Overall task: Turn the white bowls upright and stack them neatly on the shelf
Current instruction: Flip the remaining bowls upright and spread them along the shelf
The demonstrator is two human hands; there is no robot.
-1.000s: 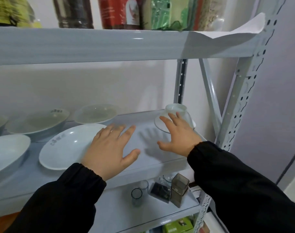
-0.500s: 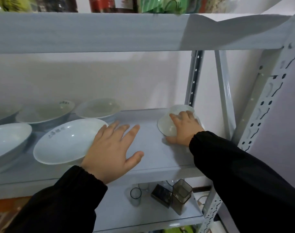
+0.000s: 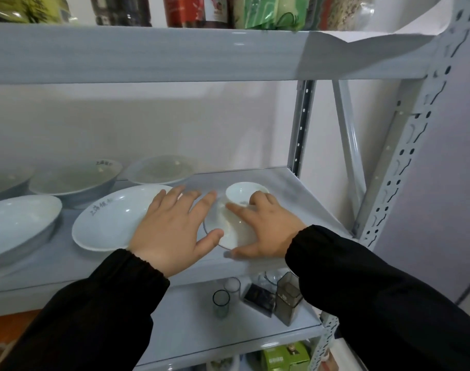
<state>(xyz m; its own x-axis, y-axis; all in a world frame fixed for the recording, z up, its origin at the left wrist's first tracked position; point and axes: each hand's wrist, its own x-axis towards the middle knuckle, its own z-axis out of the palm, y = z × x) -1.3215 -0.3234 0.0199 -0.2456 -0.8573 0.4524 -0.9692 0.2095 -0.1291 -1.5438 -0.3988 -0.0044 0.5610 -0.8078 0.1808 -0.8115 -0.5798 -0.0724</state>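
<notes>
Six white bowls sit on the middle shelf (image 3: 276, 183): five upright (image 3: 113, 218) and one upside down (image 3: 235, 218). Two hands reach in, the left hand (image 3: 172, 231) and right hand (image 3: 266, 231). Below stand two clear glasses (image 3: 221, 303).

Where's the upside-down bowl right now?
The overturned bowl sits on the middle shelf, right of the wide lettered dish, under the right hand, with the left hand alongside.

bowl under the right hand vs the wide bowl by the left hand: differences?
Pose: the small bowl lies upside down, foot ring up; the wide bowl sits upright. Shape: the small bowl is narrower and deeper; the wide bowl is broad and shallow. Contact: the right hand grips the small bowl; the left hand covers the wide bowl's edge. Both are white, on the same shelf.
</notes>
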